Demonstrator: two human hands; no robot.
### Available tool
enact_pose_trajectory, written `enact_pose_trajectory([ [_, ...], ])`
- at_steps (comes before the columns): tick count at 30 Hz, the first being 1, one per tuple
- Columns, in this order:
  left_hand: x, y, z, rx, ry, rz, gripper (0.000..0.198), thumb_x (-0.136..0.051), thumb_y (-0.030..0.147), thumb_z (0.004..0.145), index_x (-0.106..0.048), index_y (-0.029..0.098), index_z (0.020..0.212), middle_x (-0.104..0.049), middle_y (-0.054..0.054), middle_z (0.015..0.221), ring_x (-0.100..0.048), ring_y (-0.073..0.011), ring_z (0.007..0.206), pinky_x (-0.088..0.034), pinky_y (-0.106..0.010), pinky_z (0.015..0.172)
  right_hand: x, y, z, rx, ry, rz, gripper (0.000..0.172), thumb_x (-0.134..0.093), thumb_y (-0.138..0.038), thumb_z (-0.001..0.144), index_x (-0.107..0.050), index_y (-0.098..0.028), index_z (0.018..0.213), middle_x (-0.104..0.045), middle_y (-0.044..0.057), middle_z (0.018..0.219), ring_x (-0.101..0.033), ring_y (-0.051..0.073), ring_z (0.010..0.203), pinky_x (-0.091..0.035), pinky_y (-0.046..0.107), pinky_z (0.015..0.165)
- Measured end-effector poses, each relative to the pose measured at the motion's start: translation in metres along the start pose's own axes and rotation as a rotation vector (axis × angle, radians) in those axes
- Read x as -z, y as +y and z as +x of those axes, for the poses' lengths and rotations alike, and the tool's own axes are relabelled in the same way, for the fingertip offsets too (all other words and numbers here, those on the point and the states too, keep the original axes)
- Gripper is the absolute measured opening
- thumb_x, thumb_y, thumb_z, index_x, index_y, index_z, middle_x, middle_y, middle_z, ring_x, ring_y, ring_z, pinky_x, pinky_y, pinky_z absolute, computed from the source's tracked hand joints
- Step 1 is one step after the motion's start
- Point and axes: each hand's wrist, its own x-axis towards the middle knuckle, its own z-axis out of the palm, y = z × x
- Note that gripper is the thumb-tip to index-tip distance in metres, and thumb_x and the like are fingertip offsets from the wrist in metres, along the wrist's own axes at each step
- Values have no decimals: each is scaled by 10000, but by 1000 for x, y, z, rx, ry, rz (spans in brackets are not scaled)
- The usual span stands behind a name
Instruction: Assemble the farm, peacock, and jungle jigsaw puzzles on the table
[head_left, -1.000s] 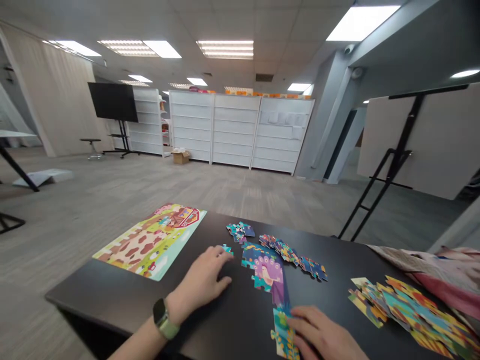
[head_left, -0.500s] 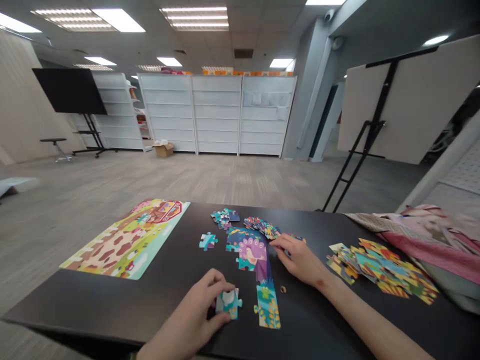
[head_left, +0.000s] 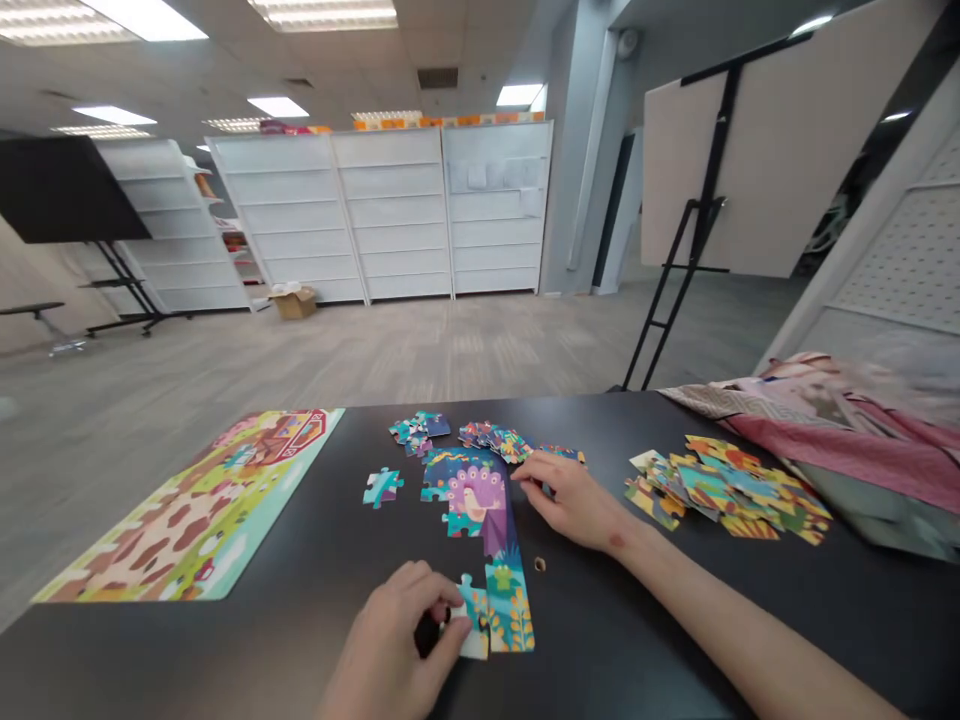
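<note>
My left hand (head_left: 394,645) is shut on a teal and white jigsaw piece (head_left: 474,618), pressing it against the lower end of a partly joined peacock puzzle (head_left: 476,500). My right hand (head_left: 574,500) rests on the black table beside that puzzle's upper right side. Its fingers are close together, with nothing visible in them. A loose teal piece (head_left: 382,487) lies left of the peacock. Just beyond my right fingers sits a small group of pieces (head_left: 561,455).
A finished farm-animal jigsaw (head_left: 187,510) lies at the table's left. Loose pieces form heaps at the far edge (head_left: 418,432) and right (head_left: 724,490). A small brown ring (head_left: 539,564) lies nearby. Patterned pink cloth (head_left: 832,430) is at the right.
The room has shifted left in view as my head turned. Since one second ago, my left hand has taken a piece to the peacock's lower end, and my right hand has moved up beside the peacock.
</note>
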Motion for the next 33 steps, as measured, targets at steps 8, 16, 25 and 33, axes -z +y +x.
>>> enact_pose_trajectory([
  [8, -1, -9, -5, -328, -46, 179, 208, -599, 205, 884, -654, 261, 1077, -655, -79, 1133, -649, -243, 1020, -556, -309, 818, 0, -2, 0, -11, 7, -4, 242, -498, -114, 936, -718, -198, 991, -716, 55, 953, -680, 187, 880, -527, 309, 820],
  [16, -13, -25, -14, -426, -97, 391, 250, -639, 473, 950, -651, 303, 1133, -692, -47, 1231, -653, -278, 1123, -554, -322, 830, 12, 12, 4, -143, 150, -72, 266, -461, -167, 945, -722, -208, 977, -738, 50, 929, -690, 187, 827, -522, 292, 773],
  [25, -17, -26, -10, -552, -69, 460, 291, -476, 276, 1057, -568, 348, 1324, -669, -16, 1333, -629, -238, 1210, -538, -309, 891, 44, 56, 3, -403, 332, -207, 340, -378, -148, 902, -699, -175, 1010, -753, 85, 951, -706, 227, 889, -518, 349, 824],
  [33, -17, -32, -11, -715, 110, 582, 259, -478, 288, 1073, -610, 335, 1291, -654, 18, 1339, -608, -192, 1201, -502, -241, 878, 41, 63, -4, -376, -66, -202, 455, -654, -307, 799, -671, -188, 1237, -677, 116, 1291, -608, 300, 1197, -453, 422, 1051],
])
